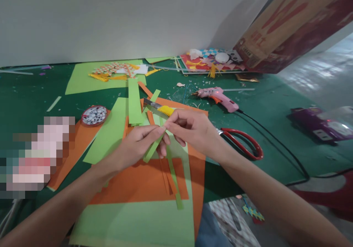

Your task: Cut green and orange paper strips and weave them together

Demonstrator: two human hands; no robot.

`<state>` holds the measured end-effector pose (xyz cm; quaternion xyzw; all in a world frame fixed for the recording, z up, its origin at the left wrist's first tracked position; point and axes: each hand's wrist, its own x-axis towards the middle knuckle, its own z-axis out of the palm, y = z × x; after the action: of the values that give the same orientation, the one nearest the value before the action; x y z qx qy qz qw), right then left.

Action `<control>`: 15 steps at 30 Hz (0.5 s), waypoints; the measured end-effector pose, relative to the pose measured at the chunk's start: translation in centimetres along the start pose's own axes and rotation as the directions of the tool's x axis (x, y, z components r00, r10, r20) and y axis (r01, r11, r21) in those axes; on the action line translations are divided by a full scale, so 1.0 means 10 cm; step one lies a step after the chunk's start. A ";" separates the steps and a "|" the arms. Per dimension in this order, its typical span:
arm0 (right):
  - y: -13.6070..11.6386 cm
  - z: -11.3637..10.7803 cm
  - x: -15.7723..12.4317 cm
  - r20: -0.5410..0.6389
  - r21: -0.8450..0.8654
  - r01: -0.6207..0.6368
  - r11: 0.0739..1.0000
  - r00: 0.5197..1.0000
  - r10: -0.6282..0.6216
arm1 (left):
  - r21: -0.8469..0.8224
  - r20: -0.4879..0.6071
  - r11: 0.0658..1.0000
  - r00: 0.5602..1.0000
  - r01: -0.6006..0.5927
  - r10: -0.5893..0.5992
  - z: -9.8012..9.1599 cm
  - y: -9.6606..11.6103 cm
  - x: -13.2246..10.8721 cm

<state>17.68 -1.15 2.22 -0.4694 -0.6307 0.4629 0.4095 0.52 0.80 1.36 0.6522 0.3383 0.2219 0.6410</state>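
My left hand [139,140] pinches a narrow green paper strip [152,150] between thumb and forefinger. At the same spot, the fingertips of my right hand [194,129] are pinched together on the strips, almost touching the left thumb. A longer green strip [176,188] and thin orange strips [171,179] hang below the fingers, partly hidden by them. Just behind my right hand lies a yellow utility knife [166,110], its blade pointing left. Under both hands are orange sheets [138,184] and a light green sheet [132,221]; a wide green strip [134,101] lies beyond.
A pink glue gun [219,98] with a black cord and red-handled scissors [259,151] lie right. Left is a round case of googly eyes [94,115]. Woven paper pieces [116,70] lie at the back, near a paper bag [286,26]. A purple object [317,124] stands far right.
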 end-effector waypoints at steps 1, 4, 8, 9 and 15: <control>0.00 0.00 0.00 -0.004 0.003 0.000 1.000 1.000 0.000 | -0.014 0.003 1.000 1.000 0.005 -0.005 0.00 0.00 0.00; 0.01 0.00 0.00 -0.017 0.010 0.015 1.000 1.000 -0.015 | -0.028 0.016 1.000 1.000 0.004 -0.004 0.00 -0.01 0.00; 0.01 -0.01 0.01 -0.040 -0.009 0.025 1.000 0.999 -0.025 | -0.006 0.020 1.000 1.000 0.010 -0.010 0.00 -0.01 0.01; 0.01 -0.01 0.01 -0.045 -0.011 0.024 1.000 0.999 -0.024 | -0.007 0.021 1.000 1.000 0.013 -0.013 0.00 -0.01 0.01; 0.02 -0.01 0.01 -0.073 -0.021 0.000 1.000 0.997 -0.002 | 0.002 0.015 0.999 0.999 0.034 -0.034 0.01 -0.02 0.00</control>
<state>17.75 -1.01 2.05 -0.4900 -0.6204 0.4385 0.4274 0.52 0.71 1.19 0.6488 0.3447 0.2056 0.6465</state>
